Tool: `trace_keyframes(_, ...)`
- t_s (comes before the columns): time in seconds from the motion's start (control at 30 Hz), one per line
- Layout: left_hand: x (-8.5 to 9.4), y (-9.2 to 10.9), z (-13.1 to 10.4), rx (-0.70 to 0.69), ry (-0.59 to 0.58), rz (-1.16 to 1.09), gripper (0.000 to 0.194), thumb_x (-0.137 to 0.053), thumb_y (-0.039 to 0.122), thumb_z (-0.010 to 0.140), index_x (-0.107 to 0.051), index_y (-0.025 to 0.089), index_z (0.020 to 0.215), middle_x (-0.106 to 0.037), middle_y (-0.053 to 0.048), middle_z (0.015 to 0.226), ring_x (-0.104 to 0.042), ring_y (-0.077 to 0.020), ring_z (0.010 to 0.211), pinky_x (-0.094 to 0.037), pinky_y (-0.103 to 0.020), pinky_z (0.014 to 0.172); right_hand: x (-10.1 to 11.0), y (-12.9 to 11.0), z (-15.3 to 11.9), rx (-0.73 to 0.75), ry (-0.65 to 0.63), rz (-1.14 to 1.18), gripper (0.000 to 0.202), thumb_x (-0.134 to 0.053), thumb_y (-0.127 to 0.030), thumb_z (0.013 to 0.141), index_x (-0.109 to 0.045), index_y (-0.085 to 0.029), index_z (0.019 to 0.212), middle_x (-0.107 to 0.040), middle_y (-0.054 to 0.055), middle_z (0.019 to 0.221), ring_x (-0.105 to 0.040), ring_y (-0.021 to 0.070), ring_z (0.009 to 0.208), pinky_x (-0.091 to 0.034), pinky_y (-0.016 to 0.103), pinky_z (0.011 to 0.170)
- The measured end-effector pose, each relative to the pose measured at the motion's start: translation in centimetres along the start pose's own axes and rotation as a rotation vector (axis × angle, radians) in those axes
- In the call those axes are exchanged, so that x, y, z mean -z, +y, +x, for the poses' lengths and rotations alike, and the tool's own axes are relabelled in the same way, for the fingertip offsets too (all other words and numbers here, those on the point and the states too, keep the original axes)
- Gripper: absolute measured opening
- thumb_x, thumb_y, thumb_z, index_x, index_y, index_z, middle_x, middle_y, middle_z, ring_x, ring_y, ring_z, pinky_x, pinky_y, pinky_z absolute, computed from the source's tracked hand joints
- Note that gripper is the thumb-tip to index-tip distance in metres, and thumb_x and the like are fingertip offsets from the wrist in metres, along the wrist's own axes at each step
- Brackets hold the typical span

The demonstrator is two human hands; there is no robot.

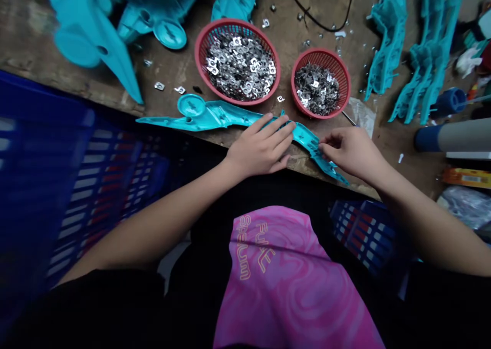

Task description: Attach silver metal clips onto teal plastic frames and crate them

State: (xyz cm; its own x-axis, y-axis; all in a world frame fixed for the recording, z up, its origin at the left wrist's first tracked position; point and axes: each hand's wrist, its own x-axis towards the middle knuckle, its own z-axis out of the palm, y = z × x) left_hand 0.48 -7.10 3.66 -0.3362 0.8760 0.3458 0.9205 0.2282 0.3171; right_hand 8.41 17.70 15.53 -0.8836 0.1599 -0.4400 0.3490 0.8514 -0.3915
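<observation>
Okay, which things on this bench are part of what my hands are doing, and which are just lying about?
In use: teal plastic part under left hand and right hand; two red baskets of metal clips.
Lying about: black cable, blue crate, orange packet.

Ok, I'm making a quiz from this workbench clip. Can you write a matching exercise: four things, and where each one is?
Things:
1. left hand
2. right hand
3. larger red basket
4. smaller red basket

Places:
A. pinching the right end of the teal plastic part
B. right of the other basket
C. flat on the teal part's middle
D. behind the teal part, left of the other basket

Pairs: 1-C, 2-A, 3-D, 4-B
</observation>
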Motion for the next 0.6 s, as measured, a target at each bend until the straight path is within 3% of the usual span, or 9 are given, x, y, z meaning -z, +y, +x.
trace_keyframes(0.27,0.4,0.1,-0.2,0.018,-0.07,0.0,0.057,-0.051,0.036,0.106,-0.06,0.013,0.158,-0.053,-0.015,0.169,-0.045,-0.0364,0.163,-0.038,-0.059,0.138,-0.1,1.1,0.4,-0.071,-0.082,0.179,0.014,-0.071,-0.022,0.092,-0.084,-0.017,0.096,-0.078,0.005,0.083,-0.075,0.0231,0.077,-0.059,0.029,0.071)
trace_keyframes(0.4,0.6,0.1,-0.4,0.0,-0.053,0.009,0.058,-0.053,0.037,0.107,-0.058,0.01,0.158,-0.051,-0.016,0.171,-0.045,-0.0366,0.163,-0.038,-0.057,0.138,-0.7,0.8,0.3,-0.032,-0.024,0.088,0.014,-0.067,-0.022,0.095,-0.081,-0.019,0.094,-0.079,0.005,0.086,-0.075,0.0233,0.079,-0.059,0.03,0.075)
trace_keyframes(0.6,1.0,0.4,-0.1,-0.022,-0.038,0.088,0.053,-0.054,0.036,0.108,-0.062,0.01,0.153,-0.054,-0.015,0.168,-0.051,-0.0355,0.159,-0.047,-0.053,0.131,-1.9,0.7,-0.7,0.184,0.0,-0.227,0.017,-0.063,-0.023,0.107,-0.076,-0.015,0.099,-0.076,0.012,0.09,-0.071,0.0276,0.08,-0.049,0.034,0.074)
